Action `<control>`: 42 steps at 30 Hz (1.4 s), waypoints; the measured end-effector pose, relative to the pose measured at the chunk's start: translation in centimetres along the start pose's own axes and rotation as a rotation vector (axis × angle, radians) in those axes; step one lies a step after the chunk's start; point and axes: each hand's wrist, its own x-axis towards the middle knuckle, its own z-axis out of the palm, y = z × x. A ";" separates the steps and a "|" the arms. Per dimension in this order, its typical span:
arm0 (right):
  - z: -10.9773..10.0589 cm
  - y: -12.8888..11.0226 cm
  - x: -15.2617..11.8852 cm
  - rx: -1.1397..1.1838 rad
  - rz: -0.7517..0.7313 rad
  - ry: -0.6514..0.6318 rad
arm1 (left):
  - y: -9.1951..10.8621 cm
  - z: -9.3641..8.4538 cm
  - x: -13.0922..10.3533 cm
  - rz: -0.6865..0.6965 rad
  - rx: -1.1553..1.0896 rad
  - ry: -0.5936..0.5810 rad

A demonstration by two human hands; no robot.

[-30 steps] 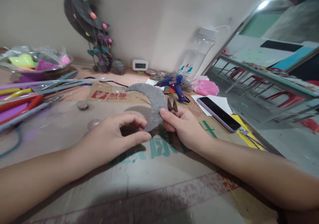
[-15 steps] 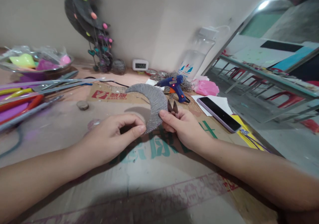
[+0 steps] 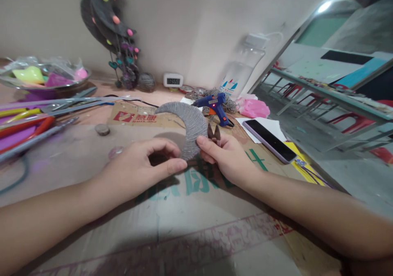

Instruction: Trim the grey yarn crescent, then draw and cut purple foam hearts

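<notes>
A crescent moon shape [image 3: 194, 126] wrapped in grey yarn is held up over the cardboard, horns pointing left. My right hand [image 3: 225, 155] grips its outer right edge, thumb on the front. The same hand also keeps a small pair of snips [image 3: 214, 132], blades apart and pointing up; their handles are hidden in the palm. My left hand [image 3: 147, 165] is closed round the crescent's lower tip, thumb along its bottom edge and fingers curled at its inner side.
Cardboard [image 3: 138, 235] covers the table. Behind the crescent lie a blue glue gun [image 3: 215, 104], a pink bag [image 3: 253, 106] and a water bottle [image 3: 242, 67]. A phone [image 3: 270, 141] lies right, scissors [image 3: 33, 129] left, near a metal bowl [image 3: 46, 81]. A finished moon hanging [image 3: 104, 18] is on the wall.
My left thumb has slid right along the crescent's lower tip, and the gap between thumb and forefinger has widened. The right hand and crescent have barely moved.
</notes>
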 end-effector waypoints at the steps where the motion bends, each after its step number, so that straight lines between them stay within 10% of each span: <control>1: 0.1 -0.2 -0.1 -0.013 0.005 -0.018 | 0.1 0.0 -0.1 0.001 0.022 -0.005; 12: 0.2 -0.5 -0.1 -0.040 0.003 -0.064 | 0.7 -0.2 -0.3 0.231 0.095 -0.031; 42: 0.1 -0.4 -0.2 -0.073 0.000 -0.031 | 0.6 -0.3 -0.4 0.180 0.027 -0.017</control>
